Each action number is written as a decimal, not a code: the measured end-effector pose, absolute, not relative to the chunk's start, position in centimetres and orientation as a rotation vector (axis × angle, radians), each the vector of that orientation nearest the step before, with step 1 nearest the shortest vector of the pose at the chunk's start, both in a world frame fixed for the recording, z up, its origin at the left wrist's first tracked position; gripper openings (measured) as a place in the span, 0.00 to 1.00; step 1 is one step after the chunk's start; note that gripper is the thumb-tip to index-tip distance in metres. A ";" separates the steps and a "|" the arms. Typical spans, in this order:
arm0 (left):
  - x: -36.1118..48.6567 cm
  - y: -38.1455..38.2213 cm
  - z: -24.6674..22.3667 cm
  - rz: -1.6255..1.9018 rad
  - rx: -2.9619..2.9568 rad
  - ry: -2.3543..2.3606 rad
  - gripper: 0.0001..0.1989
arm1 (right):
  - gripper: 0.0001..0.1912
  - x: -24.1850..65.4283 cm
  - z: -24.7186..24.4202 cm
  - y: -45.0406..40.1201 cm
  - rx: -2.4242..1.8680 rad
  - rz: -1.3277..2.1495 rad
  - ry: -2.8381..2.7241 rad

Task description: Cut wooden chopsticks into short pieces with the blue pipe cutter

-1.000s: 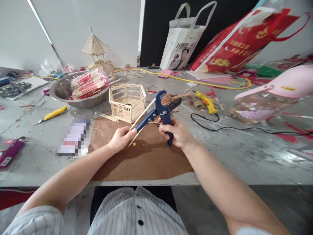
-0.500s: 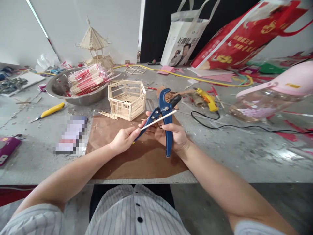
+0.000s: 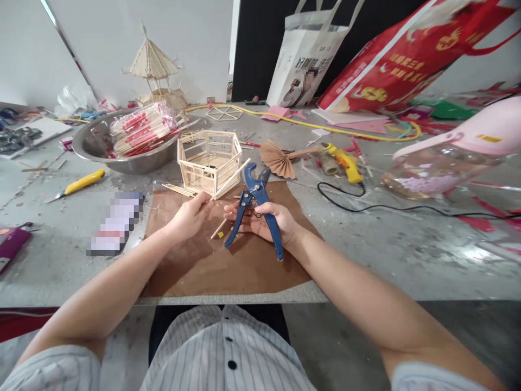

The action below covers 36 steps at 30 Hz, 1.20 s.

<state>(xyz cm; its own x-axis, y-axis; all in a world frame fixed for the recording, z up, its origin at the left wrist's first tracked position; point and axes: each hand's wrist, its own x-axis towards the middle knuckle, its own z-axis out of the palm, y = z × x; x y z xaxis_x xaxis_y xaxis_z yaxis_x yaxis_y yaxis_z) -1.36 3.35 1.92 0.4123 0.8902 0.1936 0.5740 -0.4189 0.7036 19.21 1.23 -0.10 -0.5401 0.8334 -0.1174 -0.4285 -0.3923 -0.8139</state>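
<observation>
My left hand pinches a thin pale wooden stick, which slants up to the right in front of the hexagonal stick frame. In my right hand is a blue cutter, its jaws at the top and its two handles spread apart toward me. Both hands are above a brown sheet. A short piece of stick and a small yellow bit show between the hands. Several loose sticks are beside the frame.
A metal bowl holds wrapped sticks. Left are a yellow knife and a phone. Behind stands a stick pavilion. Right are a paper fan, a yellow glue gun with a black cord, and a pink-lidded bottle.
My left hand has moved left with the stick, away from the cutter and closer to the frame. The cutter has shifted slightly left and down, and its handles are wider apart.
</observation>
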 end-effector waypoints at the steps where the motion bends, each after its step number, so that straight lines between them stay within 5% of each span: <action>1: -1.3 3.4 1.9 0.786 2.112 1.244 0.14 | 0.19 19.1 -0.2 1.3 -0.660 2.017 -0.952; 7: -1.3 3.8 1.6 0.864 2.062 1.274 0.15 | 0.19 19.1 -1.0 1.9 -0.686 2.016 -0.953; 24: -1.9 4.0 1.2 0.730 2.299 1.433 0.18 | 0.15 23.1 0.1 3.4 -1.074 1.294 -1.125; 36: -2.8 2.7 1.7 0.760 2.103 1.399 0.18 | 0.21 22.2 1.8 0.7 -1.637 0.152 -1.920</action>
<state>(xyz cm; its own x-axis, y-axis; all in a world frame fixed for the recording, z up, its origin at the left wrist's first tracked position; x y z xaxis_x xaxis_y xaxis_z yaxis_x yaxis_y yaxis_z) -2.83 2.65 1.69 0.3167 0.9322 0.1753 0.6541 -0.3485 0.6714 22.19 0.67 1.84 -0.0551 0.9286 0.3670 0.8593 0.2313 -0.4562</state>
